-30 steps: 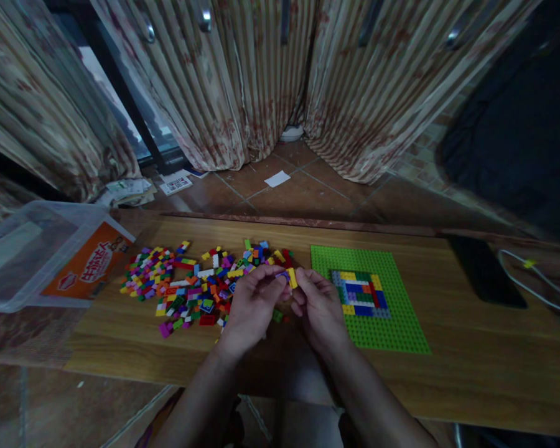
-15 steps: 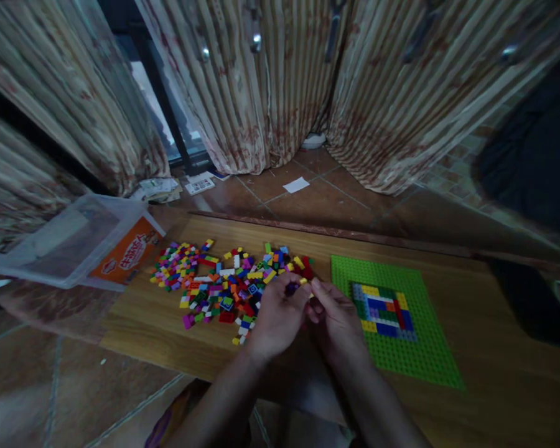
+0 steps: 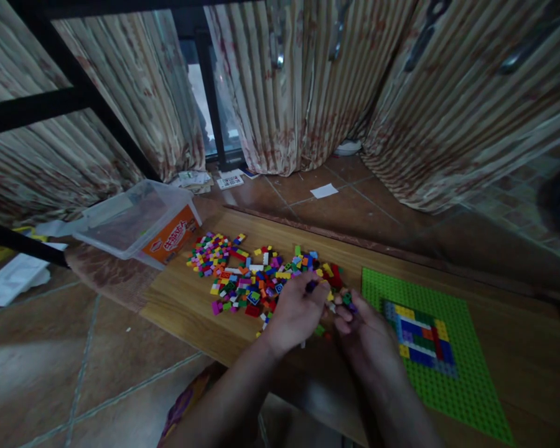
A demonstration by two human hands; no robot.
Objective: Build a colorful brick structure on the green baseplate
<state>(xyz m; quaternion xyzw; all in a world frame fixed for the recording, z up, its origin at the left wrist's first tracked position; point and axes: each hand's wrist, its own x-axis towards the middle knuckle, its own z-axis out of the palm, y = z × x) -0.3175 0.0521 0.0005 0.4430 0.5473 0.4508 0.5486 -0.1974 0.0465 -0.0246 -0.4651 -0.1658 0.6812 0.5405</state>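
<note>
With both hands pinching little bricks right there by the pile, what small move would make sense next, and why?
Probably carry the right hand a little to the right, over the green baseplate. Its fingertips pinch a small green brick, the left hand holds a dark one, and the partly built block lies just beyond.

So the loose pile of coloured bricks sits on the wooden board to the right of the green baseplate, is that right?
Not quite. The head view shows the pile of coloured bricks lying to the left of the green baseplate, not the right. Both do sit on the wooden board.
</note>
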